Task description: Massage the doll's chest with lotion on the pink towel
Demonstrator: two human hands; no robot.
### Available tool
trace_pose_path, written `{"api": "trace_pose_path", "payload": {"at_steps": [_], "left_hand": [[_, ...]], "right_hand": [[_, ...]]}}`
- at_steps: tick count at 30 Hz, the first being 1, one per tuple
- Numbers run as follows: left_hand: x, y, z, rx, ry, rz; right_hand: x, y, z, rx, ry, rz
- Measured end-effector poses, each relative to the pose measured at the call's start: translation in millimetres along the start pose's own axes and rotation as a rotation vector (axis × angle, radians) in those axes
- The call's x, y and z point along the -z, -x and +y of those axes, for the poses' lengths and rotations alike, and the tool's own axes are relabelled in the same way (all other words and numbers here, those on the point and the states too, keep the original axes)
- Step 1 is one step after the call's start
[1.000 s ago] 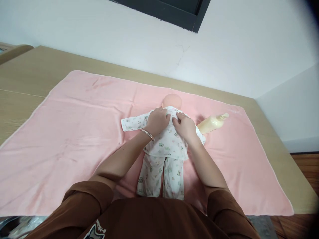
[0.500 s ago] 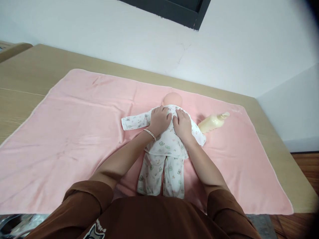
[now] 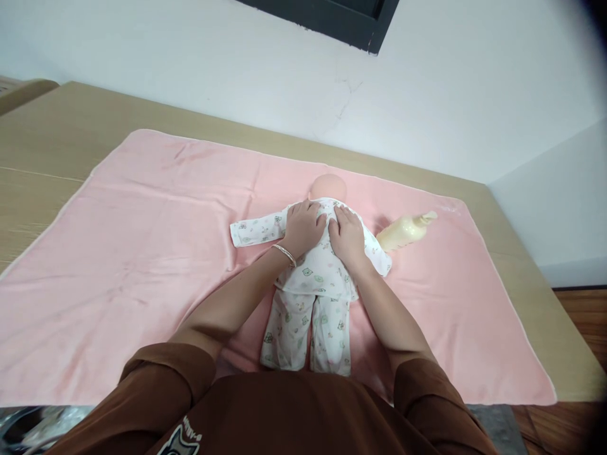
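A baby doll (image 3: 327,187) in a white printed top (image 3: 317,272) and trousers (image 3: 306,328) lies on its back on a pink blanket (image 3: 142,240), head away from me. My left hand (image 3: 301,227), with a bracelet on its wrist, rests on the doll's upper chest, fingers curled into the top's fabric near the collar. Right beside it, my right hand (image 3: 348,235) presses on the same chest area with fingers together, gripping the top's front. The two hands nearly touch at the middle. One empty sleeve (image 3: 253,230) stretches out to the left.
A cream bottle (image 3: 405,230) lies on its side on the blanket just right of the doll. The blanket covers a light wooden table (image 3: 57,133) that stands against a white wall. The table's right edge drops to a wooden floor (image 3: 581,316).
My right hand has slid a little left and up toward the collar, closing in on my left hand. The doll and the bottle have stayed in place.
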State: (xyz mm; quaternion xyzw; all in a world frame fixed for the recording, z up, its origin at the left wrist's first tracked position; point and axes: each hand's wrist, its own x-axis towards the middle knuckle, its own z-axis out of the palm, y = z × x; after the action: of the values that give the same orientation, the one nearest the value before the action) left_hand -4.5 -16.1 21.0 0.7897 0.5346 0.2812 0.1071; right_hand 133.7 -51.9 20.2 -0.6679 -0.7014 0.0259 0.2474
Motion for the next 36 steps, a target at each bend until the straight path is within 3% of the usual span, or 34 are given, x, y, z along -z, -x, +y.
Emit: {"api": "trace_pose_path", "payload": {"at_steps": [36], "left_hand": [[-4.0, 0.0, -1.8, -0.001, 0.066, 0.041]], "right_hand": [[6.9, -4.1, 0.6, 0.021, -0.006, -0.032]]}}
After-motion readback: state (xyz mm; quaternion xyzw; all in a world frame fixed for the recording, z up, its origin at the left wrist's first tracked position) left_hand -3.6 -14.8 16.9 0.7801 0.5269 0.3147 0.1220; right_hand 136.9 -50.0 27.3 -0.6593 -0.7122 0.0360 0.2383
